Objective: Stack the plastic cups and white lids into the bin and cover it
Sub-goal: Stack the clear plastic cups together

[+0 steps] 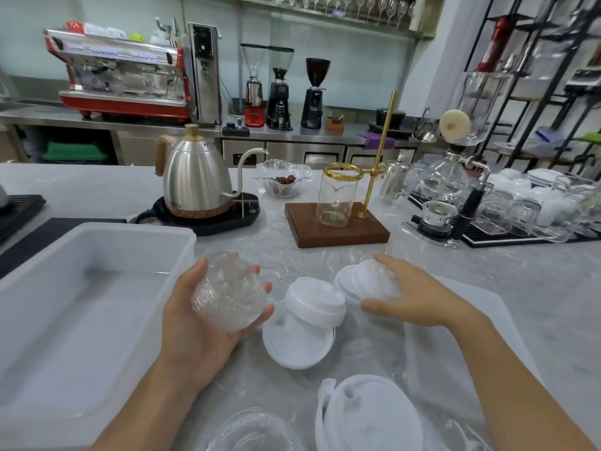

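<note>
Your left hand (208, 317) is curled around a nested stack of clear plastic cups (229, 291), lying on its side in your palm just beside the right wall of the white bin (97, 307). Your right hand (403, 294) grips a small stack of white lids (364, 283), fingers over the top and thumb underneath, just above the surface (487, 265).

The bin looks empty from here; nothing has gone into it yet, so by my reading you are at the very start of the packing. More white lids lie loose between your hands: a short stack (315, 302) leaning on a flat lid (297, 348), and another lid stack (370, 418) near the bottom edge. A clear cup (257, 431) sits at the bottom edge too, partly cut off.

The translucent sheet under your right forearm may be the bin cover (481, 327), though I cannot tell for sure. Still to do: both held stacks in, the loose lids and cup gathered and placed, then the cover on.
</note>
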Available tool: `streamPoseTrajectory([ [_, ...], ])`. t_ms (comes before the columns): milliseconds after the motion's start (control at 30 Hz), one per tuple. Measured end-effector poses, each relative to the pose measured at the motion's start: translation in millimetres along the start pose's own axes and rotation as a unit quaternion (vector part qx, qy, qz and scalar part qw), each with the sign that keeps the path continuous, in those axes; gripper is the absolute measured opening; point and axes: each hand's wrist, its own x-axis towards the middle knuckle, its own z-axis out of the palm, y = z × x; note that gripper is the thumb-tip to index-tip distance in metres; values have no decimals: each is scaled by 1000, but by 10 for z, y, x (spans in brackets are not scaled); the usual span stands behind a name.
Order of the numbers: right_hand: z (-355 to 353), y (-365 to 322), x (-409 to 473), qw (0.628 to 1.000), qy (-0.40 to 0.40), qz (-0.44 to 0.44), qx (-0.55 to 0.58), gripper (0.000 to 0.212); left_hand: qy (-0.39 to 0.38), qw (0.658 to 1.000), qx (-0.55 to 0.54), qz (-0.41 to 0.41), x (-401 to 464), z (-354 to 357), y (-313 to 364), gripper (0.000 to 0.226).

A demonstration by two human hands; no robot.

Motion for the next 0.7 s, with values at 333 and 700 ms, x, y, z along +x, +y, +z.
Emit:
streamPoseTrajectory([
  [333,199,-24,127,998,40,-34,25,103,52,998,-12,28,-27,-50,26,43],
  [700,135,44,170,975,80,-15,207,78,80,996,-19,40,-12,-100,11,46],
])
